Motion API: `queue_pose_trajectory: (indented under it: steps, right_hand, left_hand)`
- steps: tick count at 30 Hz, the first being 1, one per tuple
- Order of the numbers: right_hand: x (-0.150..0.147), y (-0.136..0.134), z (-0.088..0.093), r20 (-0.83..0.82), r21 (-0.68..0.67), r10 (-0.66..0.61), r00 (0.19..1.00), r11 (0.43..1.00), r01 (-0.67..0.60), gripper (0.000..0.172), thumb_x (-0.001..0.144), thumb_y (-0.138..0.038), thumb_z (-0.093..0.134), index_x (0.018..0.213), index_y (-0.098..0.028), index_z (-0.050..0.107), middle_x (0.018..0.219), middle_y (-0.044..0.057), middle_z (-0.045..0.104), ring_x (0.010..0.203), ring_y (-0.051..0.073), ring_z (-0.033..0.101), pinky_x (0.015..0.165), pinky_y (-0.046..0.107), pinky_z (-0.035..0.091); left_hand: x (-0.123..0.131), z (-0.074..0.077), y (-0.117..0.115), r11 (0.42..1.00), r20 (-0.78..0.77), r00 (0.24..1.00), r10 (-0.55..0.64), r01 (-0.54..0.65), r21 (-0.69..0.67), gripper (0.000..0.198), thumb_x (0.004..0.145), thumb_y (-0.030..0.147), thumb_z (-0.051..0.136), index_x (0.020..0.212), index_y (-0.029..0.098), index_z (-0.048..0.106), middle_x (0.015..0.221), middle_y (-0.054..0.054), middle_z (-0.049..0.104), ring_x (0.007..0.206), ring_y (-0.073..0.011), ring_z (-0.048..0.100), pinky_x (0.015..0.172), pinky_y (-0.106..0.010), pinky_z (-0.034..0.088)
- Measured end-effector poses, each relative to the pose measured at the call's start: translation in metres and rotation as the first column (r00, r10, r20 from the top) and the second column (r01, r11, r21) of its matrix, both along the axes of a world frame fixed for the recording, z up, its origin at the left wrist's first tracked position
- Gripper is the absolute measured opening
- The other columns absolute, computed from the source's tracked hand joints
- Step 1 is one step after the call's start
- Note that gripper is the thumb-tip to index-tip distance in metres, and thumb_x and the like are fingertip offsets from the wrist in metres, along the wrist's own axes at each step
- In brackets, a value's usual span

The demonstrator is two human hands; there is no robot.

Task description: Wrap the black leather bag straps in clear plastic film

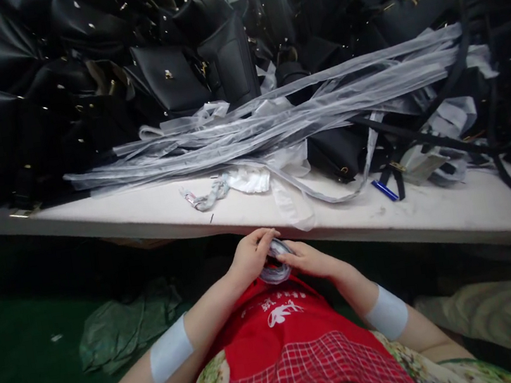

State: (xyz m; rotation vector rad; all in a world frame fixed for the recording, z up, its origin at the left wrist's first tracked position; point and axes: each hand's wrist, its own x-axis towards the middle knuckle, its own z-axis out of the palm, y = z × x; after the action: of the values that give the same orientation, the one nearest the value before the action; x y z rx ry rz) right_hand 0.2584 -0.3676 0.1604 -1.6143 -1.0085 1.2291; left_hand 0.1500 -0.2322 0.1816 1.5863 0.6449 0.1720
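Both hands are close together in front of the red apron (274, 316), just off the table's near edge. Between them is a coiled strap wrapped in clear plastic (276, 272), looped into a small ring. My left hand (252, 256) is closed on the upper left of the coil, fingers bent over its top. From the other side, my right hand (308, 258) grips the coil with its fingertips. Part of the ring is hidden behind the fingers.
Long plastic-wrapped straps (246, 132) lie across the white table (144, 214). Black handbags (171, 79) are piled behind them. A blue cylinder (384, 190), crumpled clear plastic (208, 195) and loose black straps (430, 140) lie nearby. Greenish sheeting (118, 333) is on the floor at left.
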Motion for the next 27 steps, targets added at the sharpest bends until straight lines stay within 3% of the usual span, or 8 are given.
queue_pose_trajectory:
  steps: [4, 7, 9, 13, 17, 21, 24, 27]
  right_hand:
    - [0.004, -0.016, 0.004, 0.025, -0.019, -0.077, 0.997, 0.997, 0.077, 0.054, 0.087, -0.061, 0.053, 0.107, -0.011, 0.061, 0.095, 0.007, 0.065, 0.081, 0.017, 0.058, 0.075, 0.028, 0.046]
    - [0.013, -0.034, 0.021, 0.091, -0.068, 0.036, 0.995, 0.997, -0.03, 0.047, 0.092, -0.056, 0.048, 0.099, -0.013, 0.065, 0.089, 0.004, 0.066, 0.078, 0.015, 0.059, 0.073, 0.025, 0.046]
    - [0.019, -0.046, 0.032, 0.089, -0.109, 0.172, 0.981, 0.981, -0.162, 0.045, 0.093, -0.053, 0.047, 0.1, -0.013, 0.067, 0.089, 0.003, 0.067, 0.078, 0.015, 0.059, 0.073, 0.024, 0.046]
    - [0.019, -0.065, 0.034, 0.093, -0.125, 0.292, 0.952, 0.952, -0.28, 0.042, 0.093, -0.047, 0.049, 0.11, -0.013, 0.066, 0.096, 0.005, 0.068, 0.083, 0.015, 0.06, 0.076, 0.024, 0.046]
    - [-0.003, -0.072, 0.013, 0.072, -0.1, 0.171, 0.983, 0.981, -0.164, 0.041, 0.094, -0.045, 0.047, 0.106, -0.012, 0.067, 0.095, 0.004, 0.067, 0.083, 0.015, 0.059, 0.077, 0.024, 0.046]
    - [-0.026, -0.064, -0.005, 0.049, -0.169, 0.048, 0.998, 0.985, -0.039, 0.04, 0.089, -0.048, 0.057, 0.104, -0.014, 0.068, 0.089, 0.002, 0.066, 0.078, 0.013, 0.059, 0.07, 0.021, 0.046]
    - [-0.029, -0.048, -0.006, 0.063, -0.159, 0.109, 0.992, 0.983, -0.097, 0.038, 0.088, -0.048, 0.058, 0.106, -0.016, 0.069, 0.091, 0.0, 0.067, 0.079, 0.013, 0.06, 0.071, 0.018, 0.046]
    - [-0.02, -0.029, 0.004, 0.085, -0.122, 0.224, 0.971, 0.969, -0.213, 0.036, 0.092, -0.047, 0.052, 0.107, -0.019, 0.069, 0.093, -0.001, 0.068, 0.085, 0.012, 0.061, 0.076, 0.016, 0.045]
  left_hand:
    - [0.004, -0.006, -0.005, 0.993, -0.044, 0.998, 0.047, -0.051, -0.102, 0.036, 0.088, 0.046, 0.049, 0.087, 0.016, 0.068, 0.063, 0.0, 0.062, 0.049, -0.0131, 0.05, 0.049, -0.023, 0.042]
    - [0.005, -0.007, -0.011, 0.968, 0.044, 0.984, -0.171, 0.176, -0.181, 0.035, 0.089, 0.045, 0.049, 0.086, 0.016, 0.067, 0.075, -0.002, 0.065, 0.065, -0.0152, 0.057, 0.064, -0.024, 0.047]
    - [0.006, -0.007, -0.017, 0.902, 0.099, 0.925, -0.367, 0.38, -0.204, 0.034, 0.089, 0.044, 0.05, 0.089, 0.015, 0.068, 0.084, -0.004, 0.067, 0.079, -0.0172, 0.06, 0.075, -0.026, 0.047]
    - [0.005, -0.005, -0.033, 0.788, 0.079, 0.806, -0.586, 0.59, -0.175, 0.035, 0.088, 0.045, 0.053, 0.095, 0.015, 0.068, 0.088, -0.006, 0.068, 0.079, -0.0179, 0.06, 0.073, -0.026, 0.048]
    - [-0.01, -0.004, -0.045, 0.84, -0.035, 0.845, -0.533, 0.524, -0.143, 0.037, 0.084, 0.048, 0.054, 0.095, 0.016, 0.068, 0.085, -0.006, 0.069, 0.062, -0.0147, 0.056, 0.058, -0.024, 0.046]
    - [-0.033, -0.01, -0.035, 0.901, -0.129, 0.898, -0.421, 0.399, -0.169, 0.047, 0.082, 0.059, 0.053, 0.096, 0.016, 0.067, 0.078, -0.003, 0.067, 0.048, -0.0115, 0.048, 0.048, -0.024, 0.041]
    - [-0.043, -0.014, -0.016, 0.906, -0.098, 0.907, -0.409, 0.391, -0.164, 0.048, 0.083, 0.064, 0.05, 0.094, 0.019, 0.065, 0.068, 0.001, 0.061, 0.052, -0.0131, 0.05, 0.051, -0.024, 0.042]
    - [-0.041, -0.008, 0.002, 0.871, -0.068, 0.871, -0.487, 0.477, -0.12, 0.044, 0.087, 0.062, 0.046, 0.087, 0.021, 0.063, 0.067, 0.001, 0.061, 0.059, -0.015, 0.055, 0.058, -0.025, 0.046]
